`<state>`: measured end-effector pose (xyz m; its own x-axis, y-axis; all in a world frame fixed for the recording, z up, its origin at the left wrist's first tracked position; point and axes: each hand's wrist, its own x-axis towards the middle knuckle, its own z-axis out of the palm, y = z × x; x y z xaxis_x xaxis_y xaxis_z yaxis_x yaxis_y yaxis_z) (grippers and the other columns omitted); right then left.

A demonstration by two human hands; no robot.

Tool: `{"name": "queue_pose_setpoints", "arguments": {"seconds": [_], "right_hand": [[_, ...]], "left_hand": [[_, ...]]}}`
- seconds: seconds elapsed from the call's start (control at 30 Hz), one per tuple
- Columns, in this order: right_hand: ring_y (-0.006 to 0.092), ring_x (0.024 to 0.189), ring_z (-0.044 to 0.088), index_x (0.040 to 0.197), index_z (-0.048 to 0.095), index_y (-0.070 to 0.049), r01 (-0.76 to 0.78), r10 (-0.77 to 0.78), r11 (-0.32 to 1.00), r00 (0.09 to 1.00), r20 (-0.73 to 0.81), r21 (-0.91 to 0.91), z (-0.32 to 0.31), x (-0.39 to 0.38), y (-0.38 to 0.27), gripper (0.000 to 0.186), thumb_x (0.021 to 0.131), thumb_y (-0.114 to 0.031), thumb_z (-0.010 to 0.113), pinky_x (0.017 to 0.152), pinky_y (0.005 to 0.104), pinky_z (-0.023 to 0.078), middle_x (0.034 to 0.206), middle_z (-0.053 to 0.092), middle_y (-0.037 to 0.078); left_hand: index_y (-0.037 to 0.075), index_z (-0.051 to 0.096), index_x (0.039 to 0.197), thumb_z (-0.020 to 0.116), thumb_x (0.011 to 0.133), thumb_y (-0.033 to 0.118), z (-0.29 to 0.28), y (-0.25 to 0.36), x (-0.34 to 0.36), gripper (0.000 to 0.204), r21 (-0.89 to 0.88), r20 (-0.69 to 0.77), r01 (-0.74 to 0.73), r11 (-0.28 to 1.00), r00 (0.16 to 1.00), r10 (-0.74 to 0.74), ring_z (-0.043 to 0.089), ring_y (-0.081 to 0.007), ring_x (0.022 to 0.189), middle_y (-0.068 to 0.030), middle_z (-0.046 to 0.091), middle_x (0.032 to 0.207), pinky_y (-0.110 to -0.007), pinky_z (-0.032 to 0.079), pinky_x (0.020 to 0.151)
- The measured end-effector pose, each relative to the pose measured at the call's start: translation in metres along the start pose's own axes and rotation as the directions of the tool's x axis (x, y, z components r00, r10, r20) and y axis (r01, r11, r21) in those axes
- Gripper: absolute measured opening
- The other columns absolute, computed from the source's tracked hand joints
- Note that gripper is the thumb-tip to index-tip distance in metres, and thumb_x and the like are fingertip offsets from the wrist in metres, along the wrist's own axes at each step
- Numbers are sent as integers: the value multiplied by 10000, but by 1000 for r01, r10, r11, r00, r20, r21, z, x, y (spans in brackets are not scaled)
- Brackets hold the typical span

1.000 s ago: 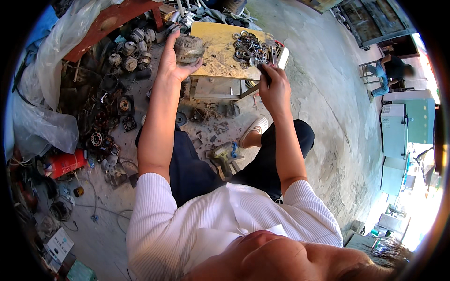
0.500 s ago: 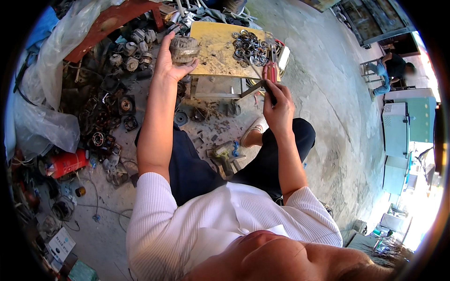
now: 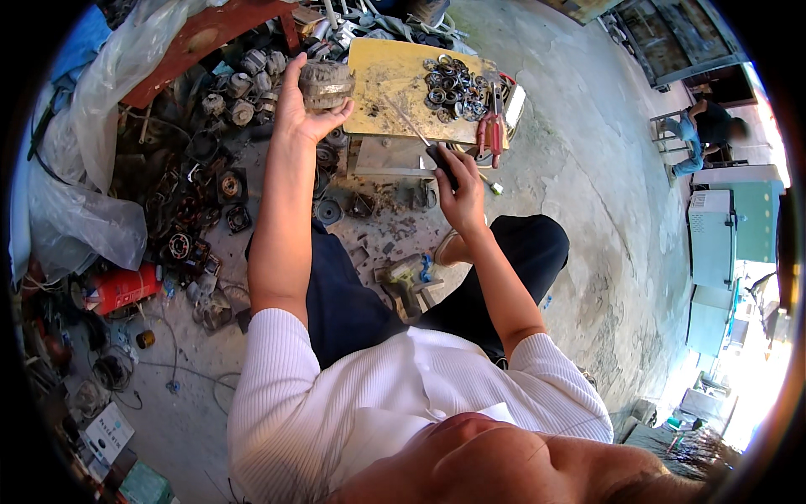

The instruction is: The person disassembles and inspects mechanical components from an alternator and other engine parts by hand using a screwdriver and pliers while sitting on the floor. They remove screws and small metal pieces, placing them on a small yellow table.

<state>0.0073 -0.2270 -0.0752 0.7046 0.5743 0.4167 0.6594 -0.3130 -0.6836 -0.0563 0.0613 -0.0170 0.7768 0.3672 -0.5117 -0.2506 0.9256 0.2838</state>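
A dusty, round electric motor (image 3: 327, 84) with a metal band around its middle rests in my left hand (image 3: 302, 113), at the left edge of the yellow work table (image 3: 382, 63). My fingers and thumb curl round it from below and from the left. My right hand (image 3: 462, 193) is closed on the black handle of a screwdriver (image 3: 440, 160) at the table's near edge. The long thin shaft slants up and left over the board, its tip apart from the motor. Red-handled pliers (image 3: 489, 133) lie at the table's right side, beside a heap of small metal rings (image 3: 453, 88).
Old motors (image 3: 243, 88) and parts pile up on the floor to the left. A green power tool (image 3: 405, 277) stands between my legs. A red container (image 3: 122, 287) lies at the lower left. Far right, another person (image 3: 709, 126) sits near a pale green cabinet (image 3: 714, 235).
My right hand has moved left with the screwdriver, away from the pliers. The shaft now slants over the middle of the board. The motor stays in my left hand.
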Motion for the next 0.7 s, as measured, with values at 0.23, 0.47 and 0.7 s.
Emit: {"name": "queue_pose_setpoints", "arguments": {"seconds": [0.23,0.47,0.7], "right_hand": [[340,964,592,1285,557,-19,-120,119,991,993,-18,-55,-9,-46,8,412,876,-7,602,821,365,488,1111,561,183],[383,989,564,1293,533,-3,-60,58,998,996,62,28,14,-34,-23,420,876,2,581,855,382,469,1118,536,217],[356,984,590,1224,607,-69,-20,18,994,1000,-18,-111,17,15,4,403,826,-8,596,830,405,490,1071,609,147]], "left_hand": [[106,519,1241,816,672,444,0,-2,4,726,-11,-18,-2,1000,1000,2,435,-363,1209,-172,502,1276,-501,329,1026],[112,522,1241,824,659,436,1,-1,2,731,-13,-59,-26,1000,998,25,418,-360,1231,-166,492,1295,-508,319,1036],[114,552,1214,817,676,440,-1,4,0,683,-13,-57,-1,1000,998,0,421,-325,1213,-124,541,1246,-486,336,1028]]}}
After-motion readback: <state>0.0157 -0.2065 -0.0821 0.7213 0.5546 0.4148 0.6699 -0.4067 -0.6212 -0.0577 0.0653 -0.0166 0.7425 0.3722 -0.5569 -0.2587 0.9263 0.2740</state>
